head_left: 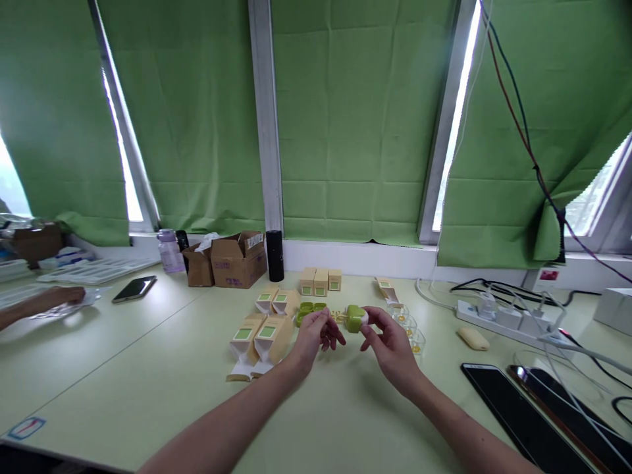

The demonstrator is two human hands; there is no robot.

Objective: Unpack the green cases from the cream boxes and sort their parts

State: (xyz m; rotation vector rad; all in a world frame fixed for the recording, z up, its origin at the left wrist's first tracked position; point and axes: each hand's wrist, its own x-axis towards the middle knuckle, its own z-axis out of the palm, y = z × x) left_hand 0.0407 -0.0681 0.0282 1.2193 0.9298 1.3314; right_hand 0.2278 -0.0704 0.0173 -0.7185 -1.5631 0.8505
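While off the table [123, 368], green case [353, 318] in right hand [390, 345].

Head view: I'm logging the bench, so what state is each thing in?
green case, held by right hand
left hand, raised beside it, grip unclear
brown cardboard box, flaps open
small boxes, upright, closed
long cartons, lying flat, end flaps open
phone, screen dark
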